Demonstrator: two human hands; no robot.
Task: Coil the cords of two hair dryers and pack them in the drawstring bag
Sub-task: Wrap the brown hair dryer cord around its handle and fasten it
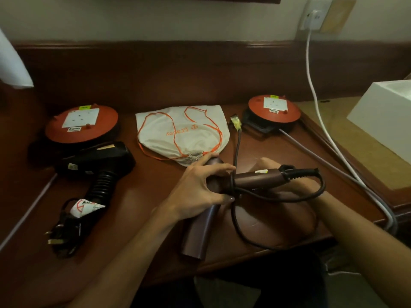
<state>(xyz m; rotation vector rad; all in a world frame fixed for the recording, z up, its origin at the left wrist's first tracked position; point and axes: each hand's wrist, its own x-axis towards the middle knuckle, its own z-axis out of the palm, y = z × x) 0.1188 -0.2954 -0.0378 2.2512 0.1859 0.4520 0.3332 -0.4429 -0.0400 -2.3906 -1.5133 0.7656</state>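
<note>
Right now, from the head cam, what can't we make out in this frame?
- Right hand: mostly hidden behind the brown hair dryer; its grip is unclear.
- Drawstring bag: mouth is cinched, so its contents are hidden.
- Black hair dryer: its bundled cord is dark and blurred; how it is coiled is unclear.
- Reel labels: too small to read.
- White box: cut off by the right edge.

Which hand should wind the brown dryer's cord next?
Probably the right hand: it sits under the handle where the loose cord loops out, while the left hand steadies the brown dryer.
</note>
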